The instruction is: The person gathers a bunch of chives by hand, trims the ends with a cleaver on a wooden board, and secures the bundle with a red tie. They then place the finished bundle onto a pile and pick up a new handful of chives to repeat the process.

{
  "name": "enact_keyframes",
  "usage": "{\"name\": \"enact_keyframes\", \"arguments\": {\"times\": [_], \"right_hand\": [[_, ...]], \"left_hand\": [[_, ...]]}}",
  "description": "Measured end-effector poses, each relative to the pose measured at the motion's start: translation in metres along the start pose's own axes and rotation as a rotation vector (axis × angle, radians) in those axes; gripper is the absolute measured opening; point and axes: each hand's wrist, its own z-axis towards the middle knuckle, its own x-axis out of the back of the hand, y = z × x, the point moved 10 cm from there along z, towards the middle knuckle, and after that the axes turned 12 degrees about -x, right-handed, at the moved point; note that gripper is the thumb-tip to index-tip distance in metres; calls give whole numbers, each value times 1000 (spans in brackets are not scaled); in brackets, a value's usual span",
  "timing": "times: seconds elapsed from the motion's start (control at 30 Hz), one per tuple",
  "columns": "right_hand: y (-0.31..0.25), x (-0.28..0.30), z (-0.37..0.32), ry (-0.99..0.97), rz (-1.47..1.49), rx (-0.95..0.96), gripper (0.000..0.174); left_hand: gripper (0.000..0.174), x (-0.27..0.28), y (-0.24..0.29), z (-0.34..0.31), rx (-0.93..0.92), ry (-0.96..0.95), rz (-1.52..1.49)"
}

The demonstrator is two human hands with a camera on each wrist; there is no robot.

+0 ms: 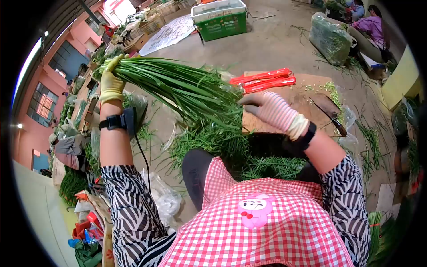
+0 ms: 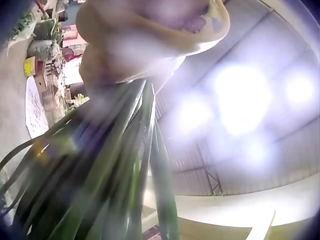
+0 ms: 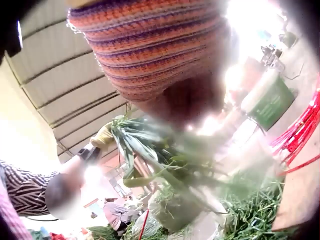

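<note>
My left hand (image 1: 112, 80), in a yellow glove, grips a thick bunch of garlic chives (image 1: 169, 82) near one end. The long flat green leaves stretch to the right and droop toward my lap; in the left wrist view they fan out below the gloved fingers (image 2: 135, 55). My right hand (image 1: 271, 109), in a striped glove with grey fingertips, is at the leaf tips with its fingers loosely bent and nothing gripped. In the right wrist view the striped glove (image 3: 150, 50) shows large, its fingers blurred, with the bunch beyond it.
A wooden board (image 1: 307, 95) carries red ties (image 1: 267, 80), a knife (image 1: 330, 116) and chopped bits. Loose green leaves (image 1: 213, 144) are heaped before my knees. Beyond stand a green crate (image 1: 220, 22) and a bagged bundle of greens (image 1: 330, 40), near a seated person (image 1: 371, 29).
</note>
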Motion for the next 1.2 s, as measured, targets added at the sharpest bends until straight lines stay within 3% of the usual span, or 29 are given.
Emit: {"name": "enact_keyframes", "arguments": {"times": [0.07,0.1,0.13,0.2,0.3,0.37,0.43,0.5,0.73,0.8,1.07,1.2], "right_hand": [[-9,-11,5,-44,66,-57,23],[-8,-15,2,-114,173,-268,26],[-26,-9,9,-1,17,-65,30],[-21,-12,14,-24,-114,-150,37],[-26,-22,24,1,-29,-52,41],[-16,-36,29,-94,-8,-226,45],[-15,-39,28,-86,0,-268,47],[-8,-45,44,27,-57,-146,46],[36,-19,18,-62,284,-327,37],[43,-25,15,-126,585,-422,32],[33,-19,9,-35,1063,-375,22],[41,-2,18,16,663,-365,19]], "left_hand": [[24,-17,-8,-4,33,-77,-93],[24,-22,-15,-4,81,-96,-182],[23,-28,-15,-10,58,-43,-124],[23,-43,-21,-16,66,-36,-139],[24,-49,-31,-17,65,-79,-136],[24,-56,-36,-23,60,-91,-145],[23,-51,-43,-23,66,-49,-161],[23,-49,-45,-20,67,-67,-157],[23,-11,-40,-19,34,-41,-81],[24,-6,-42,-20,27,-61,-97],[27,7,-43,-16,38,-49,-46],[28,6,-38,-20,8,-41,-1]]}}
